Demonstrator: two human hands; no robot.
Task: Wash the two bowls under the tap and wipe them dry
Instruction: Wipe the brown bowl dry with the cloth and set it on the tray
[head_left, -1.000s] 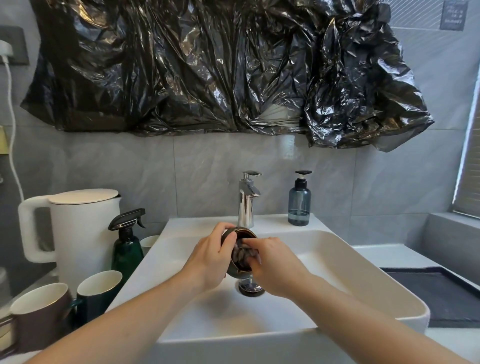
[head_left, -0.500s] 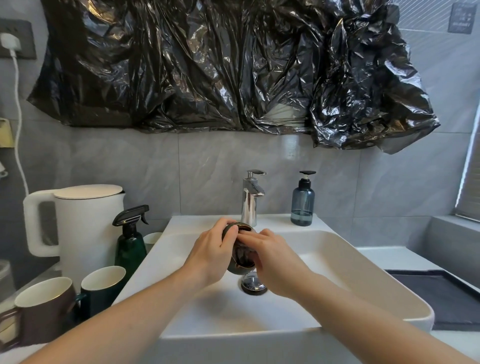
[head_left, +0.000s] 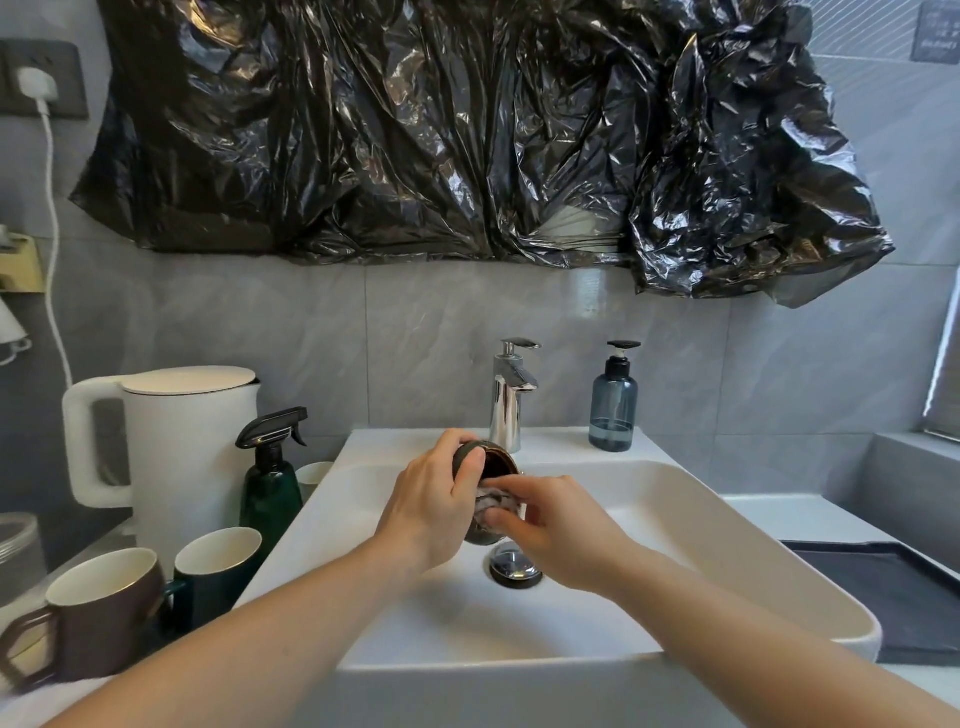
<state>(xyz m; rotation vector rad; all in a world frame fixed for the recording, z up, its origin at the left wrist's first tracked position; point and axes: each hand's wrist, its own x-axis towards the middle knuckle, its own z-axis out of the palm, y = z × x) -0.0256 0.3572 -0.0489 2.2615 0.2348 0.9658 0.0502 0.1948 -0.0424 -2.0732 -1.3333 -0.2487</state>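
**Wiping the bowl dry over the sink**

The left hand (head_left: 434, 512) grips the small dark bowl (head_left: 491, 465), tilted above the sink (head_left: 675, 519) drain. The right hand (head_left: 558, 525) pinches a crumpled cloth (head_left: 493, 504) inside. Best to turn the bowl steadily, pressing into the rim.

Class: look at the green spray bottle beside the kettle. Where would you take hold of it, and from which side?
Probably grip the spray bottle at its narrow neck, under the black trigger head. Come from above: the kettle is close on its left, the sink on its right, the green mug in front.
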